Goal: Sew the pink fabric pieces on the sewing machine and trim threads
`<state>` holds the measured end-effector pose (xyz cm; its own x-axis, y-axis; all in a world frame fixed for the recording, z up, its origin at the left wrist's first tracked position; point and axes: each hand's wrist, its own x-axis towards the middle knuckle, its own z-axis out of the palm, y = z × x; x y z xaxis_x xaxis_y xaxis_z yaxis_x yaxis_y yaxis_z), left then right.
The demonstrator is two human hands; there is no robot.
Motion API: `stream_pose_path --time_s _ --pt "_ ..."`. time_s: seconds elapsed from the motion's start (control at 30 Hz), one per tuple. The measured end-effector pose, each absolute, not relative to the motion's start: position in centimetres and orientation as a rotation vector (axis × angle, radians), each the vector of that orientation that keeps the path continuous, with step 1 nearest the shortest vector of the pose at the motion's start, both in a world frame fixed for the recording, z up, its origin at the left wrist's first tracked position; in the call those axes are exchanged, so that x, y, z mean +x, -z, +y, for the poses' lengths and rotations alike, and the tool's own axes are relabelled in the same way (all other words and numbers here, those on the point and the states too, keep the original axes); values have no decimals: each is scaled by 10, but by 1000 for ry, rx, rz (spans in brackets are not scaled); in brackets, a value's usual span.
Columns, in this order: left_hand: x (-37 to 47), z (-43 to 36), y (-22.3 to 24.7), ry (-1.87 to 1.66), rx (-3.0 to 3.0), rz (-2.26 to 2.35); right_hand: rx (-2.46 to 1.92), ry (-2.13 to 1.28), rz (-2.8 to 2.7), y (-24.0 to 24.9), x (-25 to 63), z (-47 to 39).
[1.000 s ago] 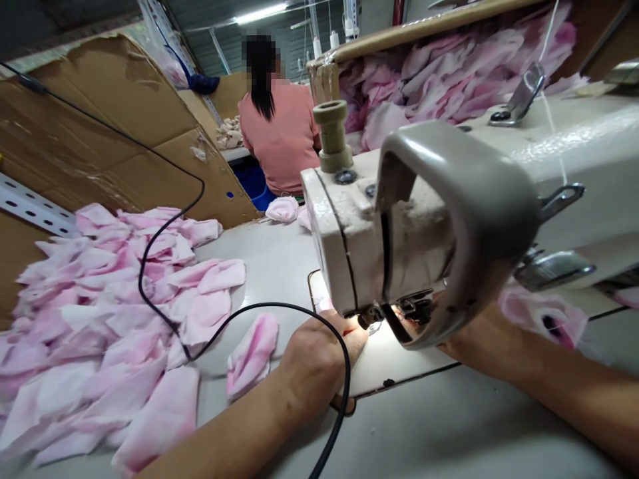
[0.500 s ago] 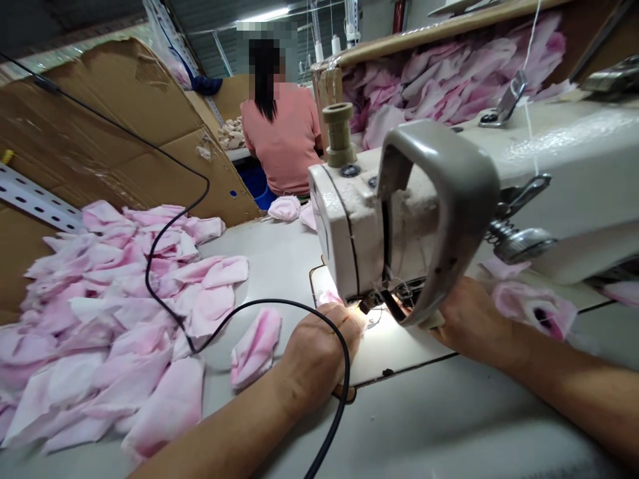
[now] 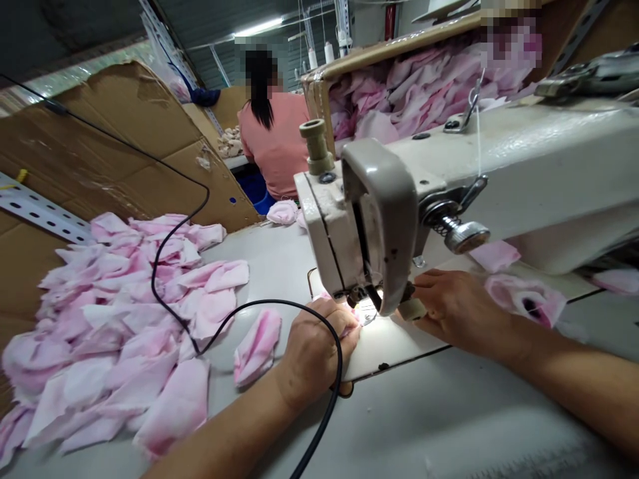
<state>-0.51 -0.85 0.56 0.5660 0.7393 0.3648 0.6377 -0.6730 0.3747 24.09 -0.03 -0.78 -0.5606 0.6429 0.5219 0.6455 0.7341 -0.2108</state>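
My left hand (image 3: 319, 342) lies left of the needle area of a white sewing machine (image 3: 329, 226). Its bent fingers close on a small pink-and-white fabric piece (image 3: 353, 322), mostly covered by the hand. On the other side of the machine head, my right hand (image 3: 456, 309) has its fingers bent together toward the needle; the tips are partly hidden by machine parts, and anything in them is out of sight. A lamp lights the needle plate (image 3: 369, 342) between both hands. One folded pink fabric piece (image 3: 257, 346) rests on the table left of my left hand.
A heap of pink fabric pieces (image 3: 124, 332) covers the table's left side, by a cardboard panel (image 3: 124, 133). A black cable (image 3: 279, 303) loops across my left wrist. More pink pieces (image 3: 524, 299) lie beyond my right forearm. Behind sits a person in a pink shirt (image 3: 274, 143).
The view has shifted, so the machine head appears farther left and more of its arm shows. My right hand shows more clearly beside the needle area. My left hand keeps its hold by the needle.
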Motion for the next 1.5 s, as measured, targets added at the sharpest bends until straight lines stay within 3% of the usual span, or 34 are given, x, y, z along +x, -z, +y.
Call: stream_pose_path --time_s 0.43,0.8,1.23,1.5 --pt "-9 -15 -3 -640 2761 920 -1028 -153 -2380 0 240 -10" --pt "-8 -8 -5 -531 2862 902 -915 58 -2353 9 232 -10" --pt "-10 -7 -1 -639 2848 907 -1052 -177 -2376 1 242 -9" --pt "-10 -6 -1 -514 2903 970 -1052 -195 -2347 2 237 -10"
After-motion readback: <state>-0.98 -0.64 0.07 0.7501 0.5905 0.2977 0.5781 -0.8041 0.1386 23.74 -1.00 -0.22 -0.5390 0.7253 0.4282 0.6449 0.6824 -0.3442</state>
